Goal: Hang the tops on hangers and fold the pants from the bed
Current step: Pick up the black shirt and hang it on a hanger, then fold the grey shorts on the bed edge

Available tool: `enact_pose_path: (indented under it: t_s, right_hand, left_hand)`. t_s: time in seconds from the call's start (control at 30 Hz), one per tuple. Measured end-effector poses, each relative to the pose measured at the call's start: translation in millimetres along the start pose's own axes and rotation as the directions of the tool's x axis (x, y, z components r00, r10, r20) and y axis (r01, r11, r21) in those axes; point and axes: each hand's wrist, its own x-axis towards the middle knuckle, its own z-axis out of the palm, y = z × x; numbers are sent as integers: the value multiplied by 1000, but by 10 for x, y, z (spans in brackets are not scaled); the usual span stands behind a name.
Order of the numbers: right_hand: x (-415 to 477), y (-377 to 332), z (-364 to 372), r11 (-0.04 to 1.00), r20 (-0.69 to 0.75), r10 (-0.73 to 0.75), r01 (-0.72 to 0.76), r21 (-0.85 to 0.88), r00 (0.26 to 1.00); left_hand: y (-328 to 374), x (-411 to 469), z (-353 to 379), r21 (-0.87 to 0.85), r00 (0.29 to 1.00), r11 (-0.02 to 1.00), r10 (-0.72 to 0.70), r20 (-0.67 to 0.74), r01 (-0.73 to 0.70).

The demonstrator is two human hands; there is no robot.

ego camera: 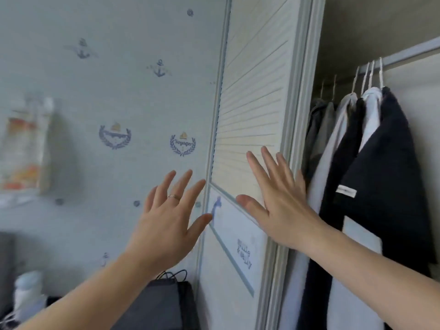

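Both my hands are raised with straight, spread fingers and hold nothing. My right hand lies flat against the pale slatted wardrobe door, near its right edge. My left hand, with a ring on one finger, hovers in front of the door's left edge and the wall. Inside the wardrobe to the right, several tops hang on white hangers from a rail: a dark navy one in front, then white and grey ones. No bed and no pants are in view.
A wall with anchor-pattern wallpaper fills the left. A dark bag with cords stands below my left hand by the wardrobe. A white bottle sits at the lower left, and a blurred shelf with colourful items hangs at the far left.
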Motion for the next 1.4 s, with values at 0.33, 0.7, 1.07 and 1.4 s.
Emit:
enact_pose_path:
  t_s: [0.33, 0.7, 1.07, 1.4]
  right_hand:
    - [-727, -2658, 1054, 913, 208, -313, 234, 334, 927]
    - [-2179, -5159, 2196, 685, 391, -645, 269, 678, 657]
    - [-2806, -6655, 3122, 556, 492, -821, 208, 805, 290]
    - [-2313, -7981, 4078, 507, 502, -861, 207, 837, 82]
  left_hand:
    - [-1475, -2654, -1313, 315, 911, 882, -399, 107, 350]
    - [-1874, -5834, -2260, 521, 471, 448, -877, 97, 727]
    - [-2061, -7366, -2174, 465, -47, -30, -999, 24, 885]
    - [-3454, -7747, -2245, 416, -284, -238, -958, 50, 878]
